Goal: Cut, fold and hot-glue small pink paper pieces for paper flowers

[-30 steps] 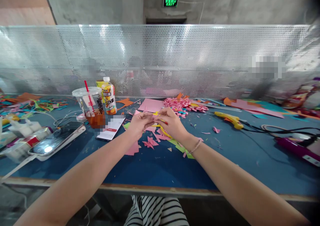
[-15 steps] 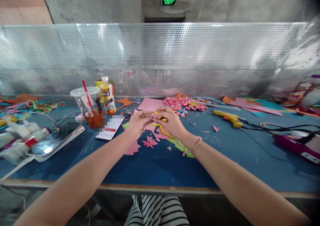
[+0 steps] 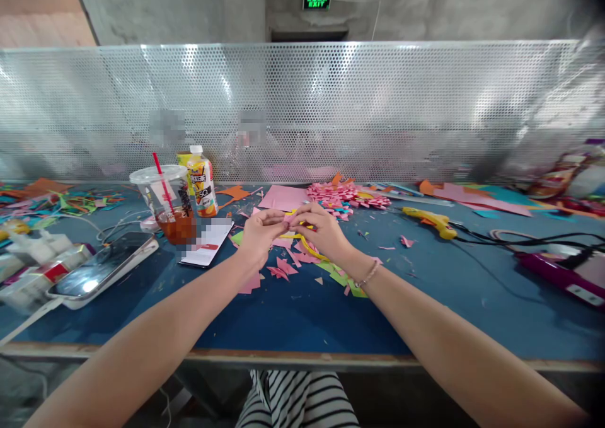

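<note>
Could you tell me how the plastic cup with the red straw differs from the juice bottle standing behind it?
The plastic cup is clear, wide and lidded, with a red straw and dark reddish drink low inside. The juice bottle is narrower, wrapped in a yellow and orange label, with a white cap. The cup stands nearer the person, the bottle nearer the mesh screen. Both stand upright on the blue table.

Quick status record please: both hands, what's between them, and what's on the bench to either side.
left hand: pinching a small pink paper piece with the right hand
right hand: fingertips on the same piece; bracelet on wrist
under hands: pink paper scraps, yellow scissors
behind hands: pile of folded pink pieces
left side: iced drink cup, juice bottle, phone
right side: yellow glue gun
surface: blue bench
</note>
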